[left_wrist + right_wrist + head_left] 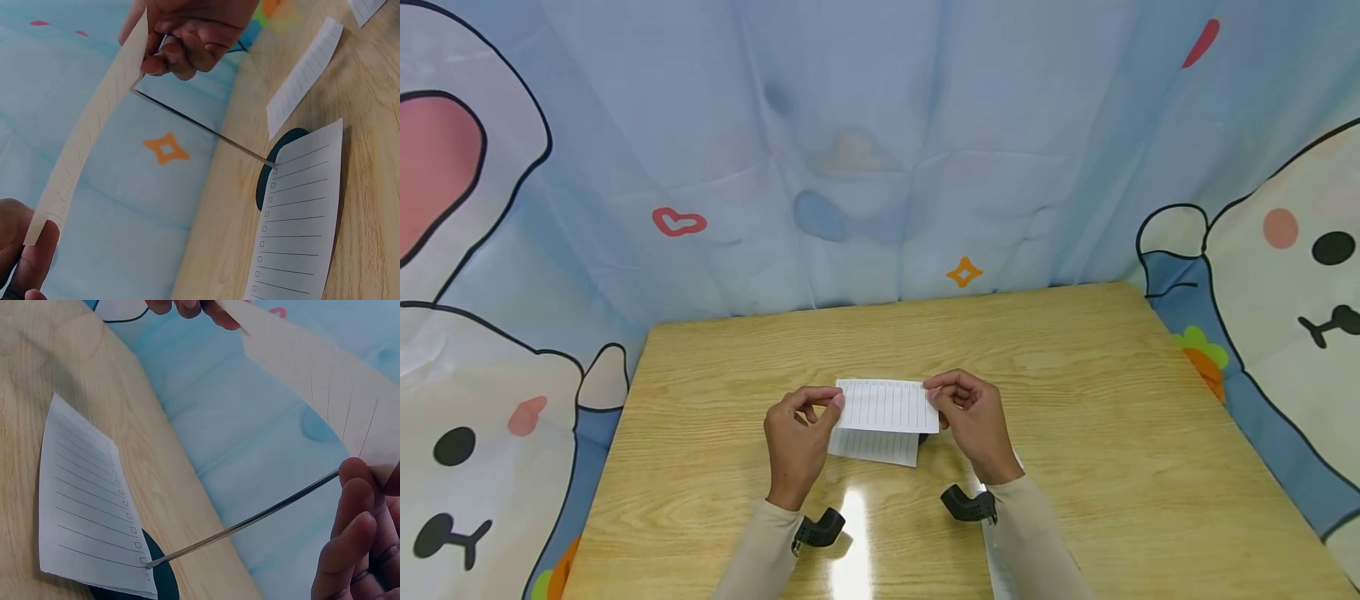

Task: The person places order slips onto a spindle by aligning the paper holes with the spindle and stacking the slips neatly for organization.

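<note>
A lined paper slip (887, 406) with a row of small checkboxes is stretched between both hands above the wooden table. My left hand (797, 442) pinches its left end between thumb and fingers. The right end is pinched by my right hand (976, 421). A thin metal spike (203, 130) slants up from a dark round base (295, 136), its upper end right at the slip's edge by the right fingers. Low on this spike lies a second lined slip (87, 500), pierced near one corner and partly covering the base.
In the left wrist view, another lined slip (306, 75) lies on the table (715, 467), with the corner of a further paper (365, 9) beyond. White paper (996, 554) shows under the right forearm. A printed curtain (880, 167) hangs along the table's back edge.
</note>
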The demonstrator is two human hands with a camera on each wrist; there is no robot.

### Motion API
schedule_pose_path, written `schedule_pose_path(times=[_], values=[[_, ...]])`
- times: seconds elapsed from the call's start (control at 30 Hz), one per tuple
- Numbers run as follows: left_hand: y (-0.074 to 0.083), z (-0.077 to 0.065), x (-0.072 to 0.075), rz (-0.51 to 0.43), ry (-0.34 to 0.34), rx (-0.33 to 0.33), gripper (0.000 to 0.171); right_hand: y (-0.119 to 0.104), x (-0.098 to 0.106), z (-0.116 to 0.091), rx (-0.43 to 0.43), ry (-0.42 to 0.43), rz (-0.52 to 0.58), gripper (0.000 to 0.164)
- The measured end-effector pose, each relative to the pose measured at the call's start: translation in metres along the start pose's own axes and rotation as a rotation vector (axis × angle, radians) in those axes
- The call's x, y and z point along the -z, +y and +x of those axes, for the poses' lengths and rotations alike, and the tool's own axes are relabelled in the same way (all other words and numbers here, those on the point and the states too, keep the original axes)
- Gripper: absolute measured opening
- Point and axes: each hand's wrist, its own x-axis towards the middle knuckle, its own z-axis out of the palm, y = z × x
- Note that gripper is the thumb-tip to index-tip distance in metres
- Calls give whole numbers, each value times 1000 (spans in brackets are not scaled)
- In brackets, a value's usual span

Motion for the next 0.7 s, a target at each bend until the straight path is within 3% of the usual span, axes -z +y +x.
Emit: schedule_pose_path(times=[0.33,0.7], values=[[-4,1,-2,12,8,-15,6,4,0,1,-8,4,-1,10],[-9,1,-4,23,3,18,11,8,0,0,-5,5,6,11]])
